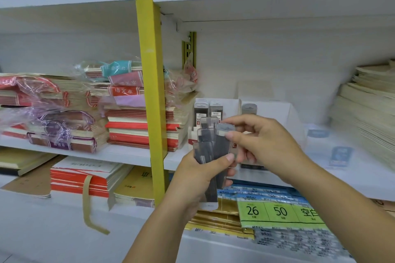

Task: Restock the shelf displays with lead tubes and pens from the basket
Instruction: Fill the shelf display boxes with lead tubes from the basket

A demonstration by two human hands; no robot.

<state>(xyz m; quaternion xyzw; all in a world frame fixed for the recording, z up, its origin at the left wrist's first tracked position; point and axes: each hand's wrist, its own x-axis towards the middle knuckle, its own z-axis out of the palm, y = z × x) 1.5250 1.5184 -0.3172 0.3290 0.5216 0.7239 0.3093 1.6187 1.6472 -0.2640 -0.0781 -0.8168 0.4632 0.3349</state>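
Several lead tubes (206, 149) in hand, held in front of the middle shelf (128, 153).
Fanned bunch of clear flat cases with dark leads: the left hand (196, 179) grips it from below, thumb laid across the front, and the right hand (267, 143) pinches the grey-capped top of the rightmost tube (222, 145). Just behind, a white display box (267, 111) on the shelf holds stocked tubes (201, 111) upright. Notebook stacks (139, 126) lie left of a yellow post (149, 70).

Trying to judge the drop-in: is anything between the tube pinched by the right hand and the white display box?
Nothing visible does: the right hand pinches the lead tube just in front of the display box.
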